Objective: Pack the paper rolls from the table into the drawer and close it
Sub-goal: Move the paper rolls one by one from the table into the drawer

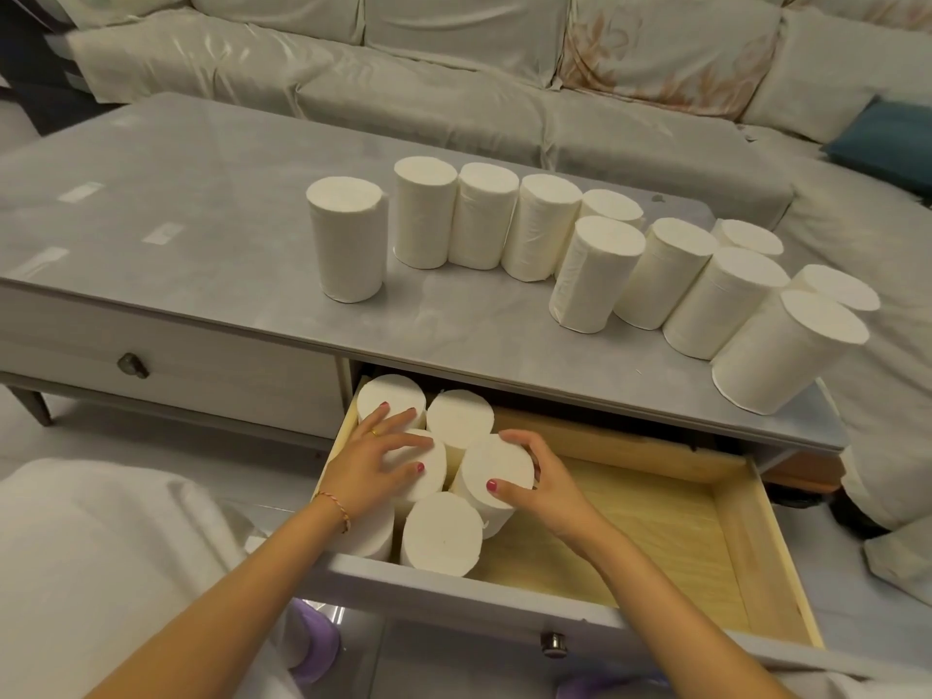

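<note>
1. The drawer (731,527) stands pulled out from the near side of the table (201,194), under the table's right half. Its pale wooden floor is bare over the right part.
2. Six paper rolls stand upright in the drawer's left end, packed close in two lines running from the back wall to the front panel.
3. The left hand (375,459) lies on top of the middle roll (421,459) along the left wall, fingers spread and flat, with fingertips reaching onto the back-left roll (391,396). It presses rather than grasps.
4. The right hand (542,484) cups the neighbouring roll (499,474) from its right side, thumb on the roll's top face and fingers curled round its far edge, in a loose hold.
5. The front roll (443,534) stands against the drawer's front panel, just left of the right wrist.
6. Twelve more rolls stand on the table: one alone (348,239) near the middle, the rest in a curved band (655,264) running toward the near right corner, most touching their neighbours.
7. A second drawer (151,355) in the left half is shut, its knob (132,365) dark.
8. A covered sofa (454,68) runs behind the table's far edge.
</note>
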